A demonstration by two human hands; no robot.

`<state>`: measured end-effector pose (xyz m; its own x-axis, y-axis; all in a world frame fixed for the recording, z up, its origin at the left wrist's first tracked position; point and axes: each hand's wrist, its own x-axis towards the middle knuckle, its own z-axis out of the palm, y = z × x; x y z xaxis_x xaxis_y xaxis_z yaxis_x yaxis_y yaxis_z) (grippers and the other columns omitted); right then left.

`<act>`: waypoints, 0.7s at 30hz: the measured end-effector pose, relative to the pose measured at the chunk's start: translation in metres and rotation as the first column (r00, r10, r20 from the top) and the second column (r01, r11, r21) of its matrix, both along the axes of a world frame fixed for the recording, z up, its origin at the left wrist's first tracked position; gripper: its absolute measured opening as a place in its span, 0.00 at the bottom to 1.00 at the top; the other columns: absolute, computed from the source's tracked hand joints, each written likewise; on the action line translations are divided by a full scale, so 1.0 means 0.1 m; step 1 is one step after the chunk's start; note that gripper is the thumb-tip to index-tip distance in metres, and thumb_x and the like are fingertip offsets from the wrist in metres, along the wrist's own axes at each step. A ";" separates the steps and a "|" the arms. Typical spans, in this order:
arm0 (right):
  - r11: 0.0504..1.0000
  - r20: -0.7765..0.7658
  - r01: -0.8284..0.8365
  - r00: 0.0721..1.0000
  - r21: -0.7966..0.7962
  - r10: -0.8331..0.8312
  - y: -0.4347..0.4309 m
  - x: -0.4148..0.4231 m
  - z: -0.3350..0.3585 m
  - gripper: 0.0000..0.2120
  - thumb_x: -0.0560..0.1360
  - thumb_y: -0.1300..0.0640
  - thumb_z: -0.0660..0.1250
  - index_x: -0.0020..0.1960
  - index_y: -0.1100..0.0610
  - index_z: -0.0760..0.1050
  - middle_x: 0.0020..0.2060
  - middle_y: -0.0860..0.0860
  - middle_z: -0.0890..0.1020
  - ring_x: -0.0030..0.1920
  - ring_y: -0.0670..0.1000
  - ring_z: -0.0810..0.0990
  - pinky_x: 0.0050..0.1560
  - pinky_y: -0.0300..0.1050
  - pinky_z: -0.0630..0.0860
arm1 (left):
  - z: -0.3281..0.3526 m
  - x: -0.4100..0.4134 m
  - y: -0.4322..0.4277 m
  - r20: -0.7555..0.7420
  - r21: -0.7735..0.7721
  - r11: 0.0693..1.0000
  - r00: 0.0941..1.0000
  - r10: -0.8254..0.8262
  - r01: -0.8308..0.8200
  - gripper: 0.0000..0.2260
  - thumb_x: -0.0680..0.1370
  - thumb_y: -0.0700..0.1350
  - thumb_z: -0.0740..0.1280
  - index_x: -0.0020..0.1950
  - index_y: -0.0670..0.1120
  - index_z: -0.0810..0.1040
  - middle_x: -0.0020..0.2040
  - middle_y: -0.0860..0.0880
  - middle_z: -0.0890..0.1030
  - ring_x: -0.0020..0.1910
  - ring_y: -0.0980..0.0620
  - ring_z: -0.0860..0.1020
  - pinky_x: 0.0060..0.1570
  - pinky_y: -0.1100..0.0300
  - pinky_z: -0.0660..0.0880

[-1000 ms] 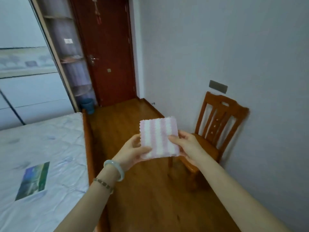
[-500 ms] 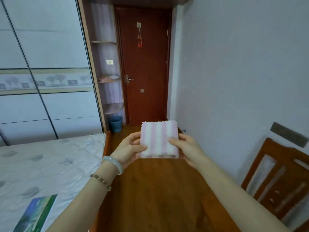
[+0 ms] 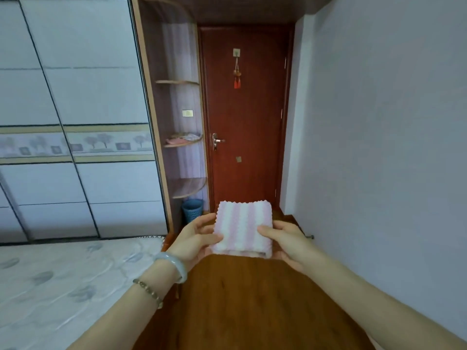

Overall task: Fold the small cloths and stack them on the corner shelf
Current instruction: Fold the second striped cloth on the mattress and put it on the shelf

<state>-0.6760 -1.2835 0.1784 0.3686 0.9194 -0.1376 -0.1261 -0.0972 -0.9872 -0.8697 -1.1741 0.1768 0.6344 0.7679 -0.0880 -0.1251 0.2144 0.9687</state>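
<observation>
Here, cloth point(image 3: 243, 224) under thumbs point(image 3: 213, 238), left hand point(image 3: 193, 239), right hand point(image 3: 289, 242)

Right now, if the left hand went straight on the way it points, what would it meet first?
The left hand points forward and rightward, so it meets first the folded pink-and-white striped cloth it holds; directly beyond, probably, the right hand gripping the cloth's opposite edge.

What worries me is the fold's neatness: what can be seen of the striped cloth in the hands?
The striped cloth is pink and white, fluffy-looking, with scalloped edges at its left and far sides. It is folded into a rough square, layers showing at the near edge, held in mid-air. The left hand and right hand pinch its sides, thumbs on top.
</observation>
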 end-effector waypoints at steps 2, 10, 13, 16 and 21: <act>0.999 0.030 -0.043 0.999 -0.012 0.044 0.32 0.33 0.09 0.12 0.75 0.58 0.69 0.57 0.60 0.78 0.52 0.56 0.83 0.50 0.55 0.84 0.47 0.55 0.82 | 0.07 0.28 0.27 0.014 0.012 0.999 0.999 0.032 -0.032 0.25 0.71 0.29 0.69 0.66 0.45 0.71 0.57 0.41 0.80 0.52 0.42 0.81 0.42 0.54 0.80; 0.972 0.020 -0.236 0.972 -0.023 0.236 1.54 1.14 0.21 0.12 0.75 0.60 0.69 0.57 0.62 0.78 0.49 0.57 0.85 0.48 0.57 0.85 0.41 0.50 0.81 | 0.16 0.90 1.29 0.069 0.039 0.995 0.993 0.093 -0.096 0.25 0.71 0.28 0.69 0.65 0.43 0.73 0.54 0.41 0.82 0.52 0.41 0.82 0.42 0.53 0.80; 0.968 0.026 -0.252 0.967 -0.021 0.252 2.10 1.37 0.17 0.10 0.75 0.61 0.68 0.56 0.63 0.78 0.48 0.58 0.85 0.47 0.58 0.85 0.39 0.50 0.81 | 0.10 1.10 1.77 0.106 0.029 0.993 0.988 0.110 -0.113 0.26 0.68 0.28 0.71 0.64 0.42 0.73 0.55 0.39 0.82 0.50 0.41 0.82 0.40 0.53 0.80; 0.969 0.043 -0.246 0.968 -0.001 0.246 2.77 1.61 0.14 0.10 0.75 0.61 0.68 0.55 0.64 0.79 0.47 0.59 0.85 0.47 0.59 0.85 0.39 0.50 0.81 | 0.05 1.34 2.37 0.109 0.014 0.992 0.986 0.124 -0.126 0.29 0.64 0.30 0.73 0.64 0.41 0.73 0.55 0.38 0.82 0.50 0.41 0.82 0.40 0.53 0.80; 0.970 0.039 -0.242 0.970 0.002 0.241 3.94 2.05 0.22 0.12 0.74 0.59 0.70 0.55 0.65 0.79 0.50 0.64 0.83 0.46 0.59 0.83 0.42 0.50 0.80 | 0.11 1.76 3.53 0.090 0.010 0.994 0.990 0.108 -0.110 0.30 0.64 0.28 0.73 0.64 0.40 0.73 0.54 0.37 0.81 0.44 0.44 0.83 0.35 0.56 0.80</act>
